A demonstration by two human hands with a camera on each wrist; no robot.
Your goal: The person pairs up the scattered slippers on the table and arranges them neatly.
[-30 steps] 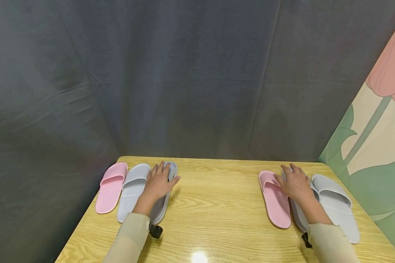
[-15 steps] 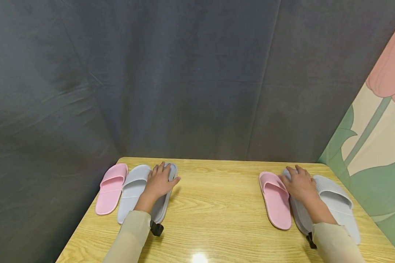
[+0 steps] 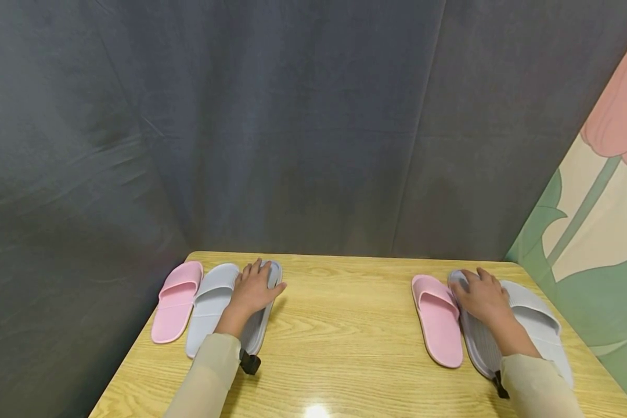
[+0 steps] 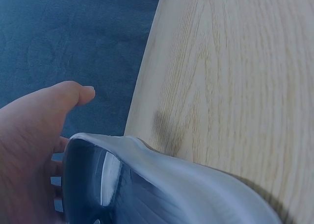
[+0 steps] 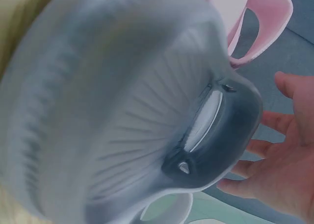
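Note:
Two grey slippers lie under the hands. My left hand (image 3: 252, 290) is spread over the strap of the left grey slipper (image 3: 251, 337), thumb held out to the side. In the left wrist view that slipper (image 4: 167, 185) shows its strap opening beside the palm. Above the strap of the right grey slipper (image 3: 479, 342) is my right hand (image 3: 483, 296), its fingers loosely bent. The right wrist view has this slipper (image 5: 147, 116) close up, with the fingers just beyond its strap; contact is hard to tell. Neither hand has its fingers closed round a slipper.
At the left lie a pink slipper (image 3: 171, 313) and a pale blue-grey one (image 3: 209, 310). Another pink slipper (image 3: 439, 331) lies left of the right hand, and a light grey one (image 3: 546, 339) right of it. A dark curtain (image 3: 313, 145) hangs behind the wooden table (image 3: 345, 348).
My right hand has shifted a little to the right, off the pink slipper's edge and over the grey slipper. My left hand has stayed in place. The slippers lie as before.

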